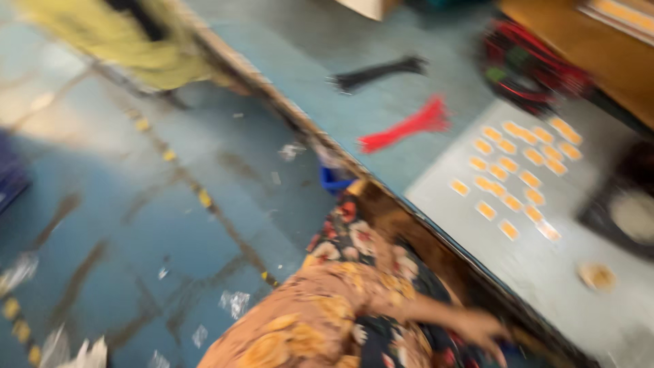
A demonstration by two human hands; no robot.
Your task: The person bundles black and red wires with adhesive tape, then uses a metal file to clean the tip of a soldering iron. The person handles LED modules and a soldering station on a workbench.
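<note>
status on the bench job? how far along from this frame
Done: small orange pieces lie in rough rows on a grey sheet.
In hand: nothing clearly. One hand, blurred and which one unclear, is at the table edge, apart from the pieces.
Left: the red cable ties and black cable ties lie bundled on the table, away from the hand.

Workshop, marked blue floor (170,225), worktable (381,102), red cable ties (405,129), black cable ties (378,72), wire bundle (531,65)
</note>
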